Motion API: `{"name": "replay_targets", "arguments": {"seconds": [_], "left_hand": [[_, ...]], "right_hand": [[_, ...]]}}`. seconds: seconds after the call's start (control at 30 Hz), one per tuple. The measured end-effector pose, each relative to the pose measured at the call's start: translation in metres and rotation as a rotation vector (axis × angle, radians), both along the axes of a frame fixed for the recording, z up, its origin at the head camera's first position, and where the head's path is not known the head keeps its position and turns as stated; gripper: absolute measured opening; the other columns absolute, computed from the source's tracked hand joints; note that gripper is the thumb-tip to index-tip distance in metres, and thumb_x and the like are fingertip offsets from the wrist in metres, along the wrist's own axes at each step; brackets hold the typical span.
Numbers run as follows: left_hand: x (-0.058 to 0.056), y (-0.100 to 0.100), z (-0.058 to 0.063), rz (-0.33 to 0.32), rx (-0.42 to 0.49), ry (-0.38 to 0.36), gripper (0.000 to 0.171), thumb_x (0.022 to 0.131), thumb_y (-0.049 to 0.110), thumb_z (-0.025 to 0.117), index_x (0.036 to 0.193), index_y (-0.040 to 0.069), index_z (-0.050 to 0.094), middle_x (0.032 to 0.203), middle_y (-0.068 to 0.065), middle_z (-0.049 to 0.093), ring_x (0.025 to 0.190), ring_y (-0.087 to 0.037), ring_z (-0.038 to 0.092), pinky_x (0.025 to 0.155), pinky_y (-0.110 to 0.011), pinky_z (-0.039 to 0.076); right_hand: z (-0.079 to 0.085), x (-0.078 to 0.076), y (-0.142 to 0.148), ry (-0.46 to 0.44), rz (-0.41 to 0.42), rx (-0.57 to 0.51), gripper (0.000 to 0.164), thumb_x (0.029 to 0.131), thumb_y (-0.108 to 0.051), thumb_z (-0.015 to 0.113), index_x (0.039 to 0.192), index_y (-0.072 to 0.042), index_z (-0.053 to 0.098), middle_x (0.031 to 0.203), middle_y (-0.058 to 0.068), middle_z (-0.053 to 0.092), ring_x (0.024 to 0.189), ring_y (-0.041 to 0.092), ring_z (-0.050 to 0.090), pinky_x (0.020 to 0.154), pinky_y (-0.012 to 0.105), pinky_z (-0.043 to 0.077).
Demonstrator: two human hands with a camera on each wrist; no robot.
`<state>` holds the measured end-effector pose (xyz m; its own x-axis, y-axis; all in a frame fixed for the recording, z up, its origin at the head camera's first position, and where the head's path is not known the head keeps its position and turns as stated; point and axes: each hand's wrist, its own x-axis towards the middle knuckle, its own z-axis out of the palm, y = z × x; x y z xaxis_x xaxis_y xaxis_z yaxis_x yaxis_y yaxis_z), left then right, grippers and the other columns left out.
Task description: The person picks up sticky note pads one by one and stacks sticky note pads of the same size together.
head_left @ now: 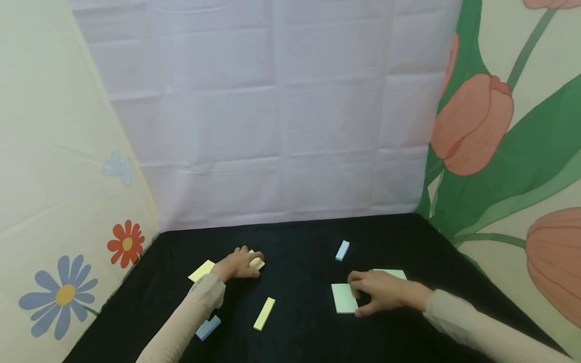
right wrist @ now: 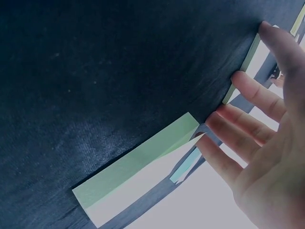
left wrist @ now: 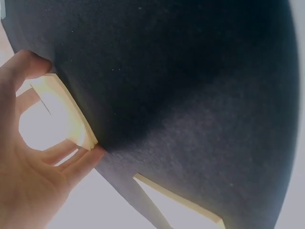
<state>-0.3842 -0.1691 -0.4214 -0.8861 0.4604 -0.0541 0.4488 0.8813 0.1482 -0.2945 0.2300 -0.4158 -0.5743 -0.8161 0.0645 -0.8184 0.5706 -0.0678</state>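
My left hand (head_left: 237, 263) grips a yellow sticky-note pad (head_left: 257, 263) at the back left of the black table. The left wrist view shows the thumb at one end of that pad (left wrist: 78, 112) and the fingers at its other end. On the right, my right hand (head_left: 381, 291) reaches over a light green sticky-note pad (head_left: 342, 301), thumb and fingertips at its right side. Spread, fairly straight fingers show at that pad's edge (right wrist: 250, 59) in the right wrist view. Just behind the right hand lies a second green pad (head_left: 394, 274), partly hidden; its top sheet lifts.
Another yellow pad (head_left: 201, 270) lies left of the left wrist. A narrow yellow pad (head_left: 264, 313) sits front centre, and a blue pad (head_left: 209, 328) rests beside the left forearm. A small light blue pad (head_left: 342, 250) is farther back. Cloth hangings border the black table (head_left: 299, 262).
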Motion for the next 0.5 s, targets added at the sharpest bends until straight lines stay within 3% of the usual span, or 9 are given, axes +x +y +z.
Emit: {"name": "replay_targets", "arguments": {"seconds": [0.27, 0.5], "left_hand": [[-0.0011, 0.0009, 0.0045, -0.01, 0.042, 0.038, 0.046, 0.073, 0.036, 0.061, 0.118, 0.032, 0.054, 0.109, -0.013, 0.041, 0.089, -0.024, 0.039, 0.066, -0.04, 0.04], [-0.0004, 0.0057, 0.0023, -0.077, 0.048, 0.049, 0.051, 0.076, 0.036, 0.062, 0.125, 0.029, 0.051, 0.114, -0.011, 0.043, 0.092, -0.022, 0.039, 0.068, -0.039, 0.041]], "right_hand": [[0.0032, -0.0023, -0.0031, -0.012, -0.031, 0.02, 0.033, 0.077, -0.06, 0.057, 0.08, -0.028, 0.048, 0.105, -0.01, 0.045, 0.072, 0.002, 0.041, 0.064, 0.028, 0.04], [0.0047, 0.0019, -0.002, -0.066, -0.033, -0.008, 0.033, 0.078, -0.057, 0.059, 0.08, -0.026, 0.05, 0.104, -0.007, 0.048, 0.069, 0.003, 0.042, 0.061, 0.024, 0.038]]}}
